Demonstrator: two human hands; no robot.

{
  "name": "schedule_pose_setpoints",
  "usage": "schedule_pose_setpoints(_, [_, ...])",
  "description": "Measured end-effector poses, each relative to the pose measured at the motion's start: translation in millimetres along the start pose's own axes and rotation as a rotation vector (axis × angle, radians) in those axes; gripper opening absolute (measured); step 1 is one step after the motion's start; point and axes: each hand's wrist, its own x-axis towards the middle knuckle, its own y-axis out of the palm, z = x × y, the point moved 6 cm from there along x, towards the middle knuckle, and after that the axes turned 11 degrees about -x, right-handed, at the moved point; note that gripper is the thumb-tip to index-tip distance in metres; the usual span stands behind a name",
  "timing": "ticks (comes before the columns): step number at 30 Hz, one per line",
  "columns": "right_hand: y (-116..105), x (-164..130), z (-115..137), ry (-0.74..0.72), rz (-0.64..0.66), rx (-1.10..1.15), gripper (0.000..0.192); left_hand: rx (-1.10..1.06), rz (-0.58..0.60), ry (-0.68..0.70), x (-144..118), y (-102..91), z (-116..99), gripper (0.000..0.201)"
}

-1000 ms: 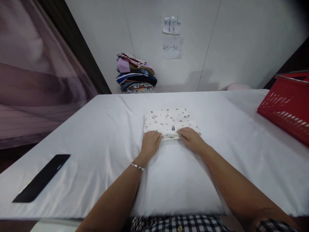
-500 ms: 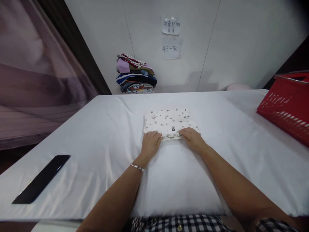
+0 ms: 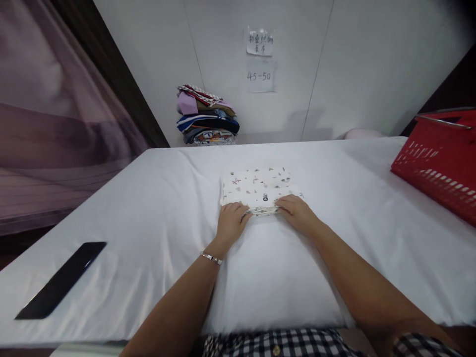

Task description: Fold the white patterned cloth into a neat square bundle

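Note:
A white cloth [image 3: 256,186] with small dark prints and a red star shape lies folded in layers on the white-covered table [image 3: 148,198]. At its near left corner, my left hand [image 3: 231,220] grips the folded edge, fingers on top and thumb at the front. My right hand [image 3: 296,212] pinches the same near edge at the right corner. Between the two hands the stacked layers of the fold show. The thumbs are partly hidden by the fingers and cloth.
A black flat slab [image 3: 61,280] lies on the table at left. A red perforated basket [image 3: 439,163] stands at the right edge. Behind the table is a pile of folded fabrics [image 3: 208,116] by the wall, under two paper signs [image 3: 261,59]. A pinkish curtain [image 3: 55,124] hangs at left.
The camera view has shifted slightly. Both hands keep their hold on the cloth's near edge, with hardly any movement.

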Motion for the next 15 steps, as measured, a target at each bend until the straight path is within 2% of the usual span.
schedule_pose_setpoints(10, [-0.2, -0.4, 2.2, 0.023, 0.023, -0.042, 0.026, 0.021, -0.025, 0.019, -0.8, 0.1, -2.7, 0.02])
schedule_pose_setpoints(15, [2.5, -0.1, 2.1, 0.024, -0.018, -0.083, 0.025, 0.043, -0.034, 0.038, -0.5, 0.5, -3.3, 0.022])
